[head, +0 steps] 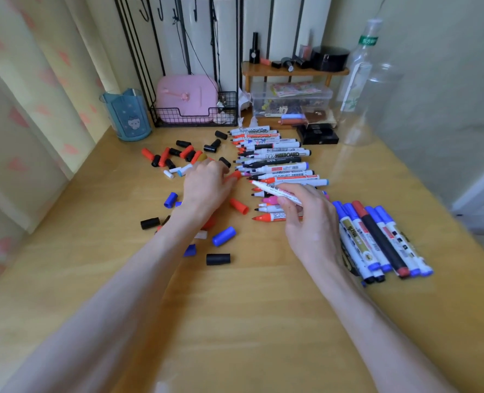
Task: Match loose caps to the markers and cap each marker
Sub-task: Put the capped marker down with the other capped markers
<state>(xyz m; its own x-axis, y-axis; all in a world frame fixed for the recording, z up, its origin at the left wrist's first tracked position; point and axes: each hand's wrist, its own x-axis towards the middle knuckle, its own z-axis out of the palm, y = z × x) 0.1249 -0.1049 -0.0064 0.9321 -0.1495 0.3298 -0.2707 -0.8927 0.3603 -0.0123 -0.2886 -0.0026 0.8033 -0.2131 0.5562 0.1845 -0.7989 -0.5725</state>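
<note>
The right hand (310, 222) grasps a white marker (274, 192) between thumb and fingers, its bare red tip pointing to ten o'clock. The left hand (206, 188) lies palm-down among the loose caps (223, 236). A red cap (233, 176) pokes out at its two o'clock, but the fingers are hidden, so whether they grip it cannot be told. Its wrist covers more caps. At the right hand's twelve o'clock lie uncapped markers (280, 155). At its three o'clock are capped markers (382, 239), partly behind the wrist, on the worktop (263, 321).
</note>
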